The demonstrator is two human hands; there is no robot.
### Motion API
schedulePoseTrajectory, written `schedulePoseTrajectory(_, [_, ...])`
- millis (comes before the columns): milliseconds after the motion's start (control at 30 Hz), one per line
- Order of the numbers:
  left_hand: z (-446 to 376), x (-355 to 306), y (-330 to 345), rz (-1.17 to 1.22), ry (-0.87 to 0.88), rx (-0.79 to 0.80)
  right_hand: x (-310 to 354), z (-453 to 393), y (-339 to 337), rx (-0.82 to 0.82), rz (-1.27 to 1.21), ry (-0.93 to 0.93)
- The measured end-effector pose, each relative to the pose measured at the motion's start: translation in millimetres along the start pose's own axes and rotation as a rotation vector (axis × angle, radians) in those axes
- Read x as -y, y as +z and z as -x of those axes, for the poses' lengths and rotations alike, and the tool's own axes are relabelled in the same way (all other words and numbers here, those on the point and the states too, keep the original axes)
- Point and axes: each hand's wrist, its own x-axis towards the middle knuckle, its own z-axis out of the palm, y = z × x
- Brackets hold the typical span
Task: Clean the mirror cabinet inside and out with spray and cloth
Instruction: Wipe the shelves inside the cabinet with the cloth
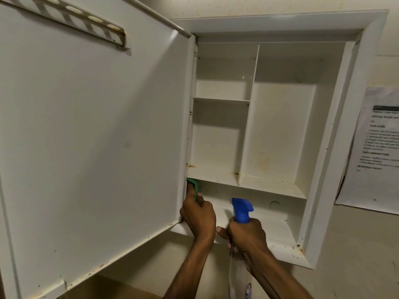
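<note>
The white mirror cabinet (332, 130) is set in the wall with its door (92, 137) swung wide open to the left, its inner side facing me. Inside are bare, stained shelves and an upright divider (248, 117). My left hand (198, 216) grips a green cloth (193, 186) and holds it against the hinge side at the left end of the lowest compartment. My right hand (246, 236) grips the neck of a clear spray bottle with a blue trigger head (241, 210), nozzle pointing into the lowest compartment. The bottle's body hangs below my wrist.
A printed paper sheet (375, 147) is stuck to the wall right of the cabinet. A metal rail (71, 20) runs across the top of the door's inner side. Rust spots mark the door's bottom edge and the cabinet's lower corners.
</note>
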Motion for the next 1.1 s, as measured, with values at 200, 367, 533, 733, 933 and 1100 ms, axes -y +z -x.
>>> schedulePoseTrajectory(200, [-4,-1,6,-0.031,0.008,0.041,-5,5,1,0.048,-0.420,0.116])
schedulePoseTrajectory(367, [-10,-2,18,0.028,-0.130,0.069,-4,11,-13,0.030,-0.465,0.165])
schedulePoseTrajectory(533, [-7,3,34,0.115,-0.216,0.039,-4,13,-31,0.050,-0.503,0.148])
schedulePoseTrajectory(733, [-3,10,55,0.130,-0.197,-0.040,-9,13,-55,0.096,-0.540,0.156])
schedulePoseTrajectory(933, [37,8,84,0.111,-0.212,0.108,-16,19,-80,0.116,-0.533,0.158])
schedulePoseTrajectory(1100, [68,0,105,0.077,-0.178,0.140,-27,30,-109,0.096,-0.521,0.159])
